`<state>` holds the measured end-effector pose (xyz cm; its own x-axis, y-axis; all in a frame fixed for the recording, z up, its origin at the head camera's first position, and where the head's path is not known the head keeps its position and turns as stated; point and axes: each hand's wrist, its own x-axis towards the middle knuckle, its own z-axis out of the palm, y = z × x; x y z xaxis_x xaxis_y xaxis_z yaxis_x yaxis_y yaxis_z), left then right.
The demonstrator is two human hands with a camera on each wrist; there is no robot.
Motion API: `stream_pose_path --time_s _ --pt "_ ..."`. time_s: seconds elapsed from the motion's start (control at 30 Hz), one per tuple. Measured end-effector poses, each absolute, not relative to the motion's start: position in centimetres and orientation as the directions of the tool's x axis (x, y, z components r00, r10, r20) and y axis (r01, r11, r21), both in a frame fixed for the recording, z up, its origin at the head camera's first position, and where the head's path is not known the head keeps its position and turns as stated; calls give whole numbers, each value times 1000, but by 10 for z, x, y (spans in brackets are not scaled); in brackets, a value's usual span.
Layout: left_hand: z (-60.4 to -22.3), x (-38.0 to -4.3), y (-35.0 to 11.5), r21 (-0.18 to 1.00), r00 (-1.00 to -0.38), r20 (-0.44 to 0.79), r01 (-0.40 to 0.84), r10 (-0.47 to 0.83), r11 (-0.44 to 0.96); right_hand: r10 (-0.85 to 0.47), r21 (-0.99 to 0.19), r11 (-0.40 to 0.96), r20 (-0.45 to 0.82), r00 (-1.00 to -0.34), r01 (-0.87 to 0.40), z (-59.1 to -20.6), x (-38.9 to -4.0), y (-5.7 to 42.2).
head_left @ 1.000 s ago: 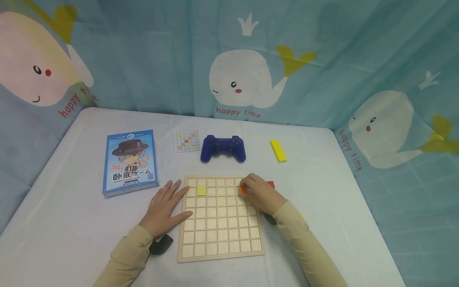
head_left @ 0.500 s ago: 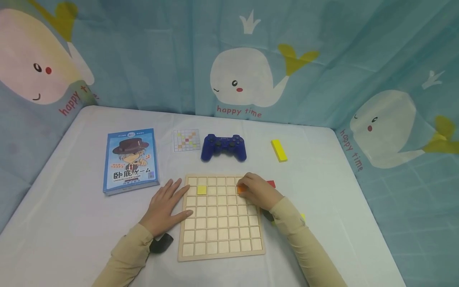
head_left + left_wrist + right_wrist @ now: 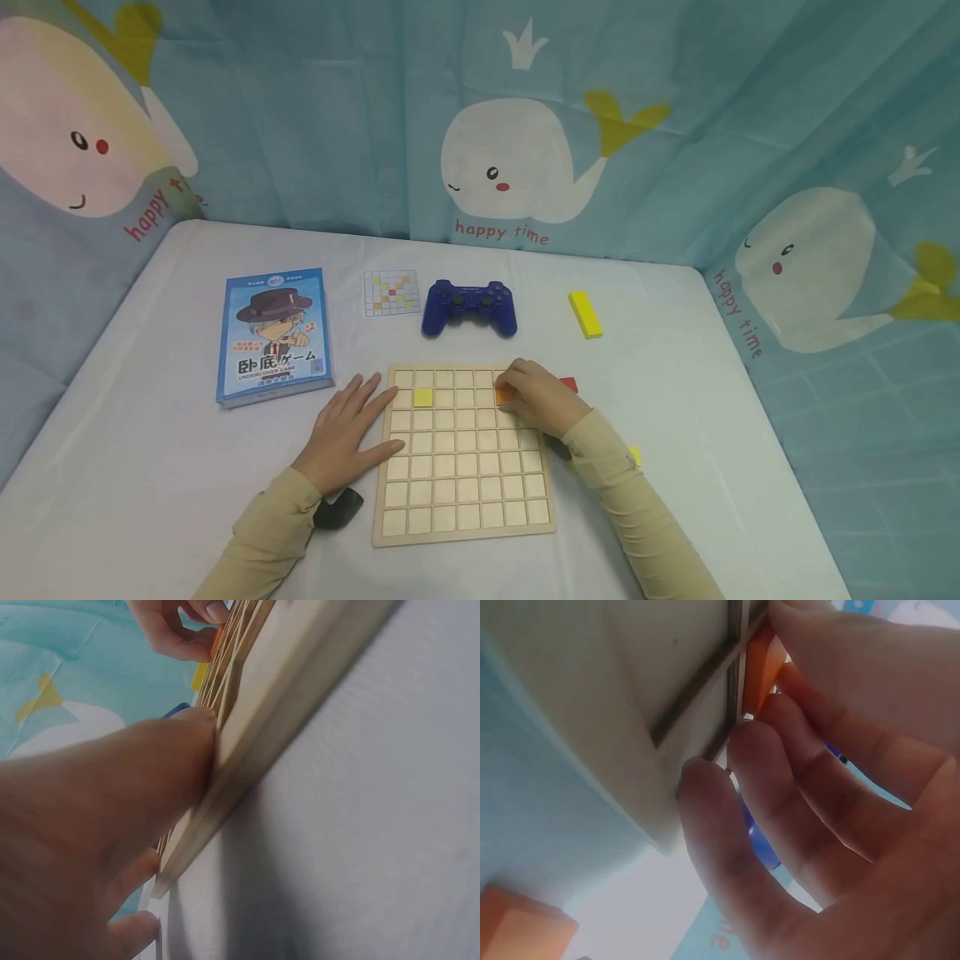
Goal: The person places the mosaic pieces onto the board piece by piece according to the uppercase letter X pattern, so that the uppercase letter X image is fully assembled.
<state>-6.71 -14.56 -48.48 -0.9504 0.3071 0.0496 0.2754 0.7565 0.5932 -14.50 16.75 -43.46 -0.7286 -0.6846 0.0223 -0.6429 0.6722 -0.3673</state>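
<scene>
A wooden grid board (image 3: 456,487) lies on the table, with a yellow tile (image 3: 423,397) in its second row from the back. My left hand (image 3: 337,442) rests at the board's left edge, fingers spread and thumb on the rim. Toward the right end of the same row, my right hand (image 3: 542,398) pinches an orange tile (image 3: 502,396) between thumb and fingers. In the right wrist view that orange tile (image 3: 759,664) stands against the grid's dividers, and the other fingertips touch the board. Whether the tile is fully seated cannot be told.
Behind the board are a blue game controller (image 3: 470,307), a coloured grid card (image 3: 392,293) and a yellow bar (image 3: 585,314). A blue game box (image 3: 273,333) lies left. A red piece (image 3: 569,384) and a yellow piece (image 3: 635,456) show partly beside the right arm.
The right hand has shifted slightly left with the orange tile over its cell, then holds nearly still. The left hand stays in place on the board. The head view has shifted slightly.
</scene>
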Motion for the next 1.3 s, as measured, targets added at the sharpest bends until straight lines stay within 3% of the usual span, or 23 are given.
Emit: stream_pose_path --time_s 0.2,0.37,0.67,1.3 --pt "-484 -68 -146 588 -950 50 278 309 760 -669 -369 696 -21 -743 -616 -434 -146 169" --pt "-483 -67 -145 584 -949 54 283 312 761 -602 -371 756 -71 -795 -539 -427 -147 182" --pt "-481 -66 -144 582 -947 61 290 314 760 -470 -384 823 -43 -882 -420 -420 -150 230" --pt "-480 -67 -145 593 -950 35 270 310 759 -415 -324 872 -92 -905 -367 -436 -151 251"
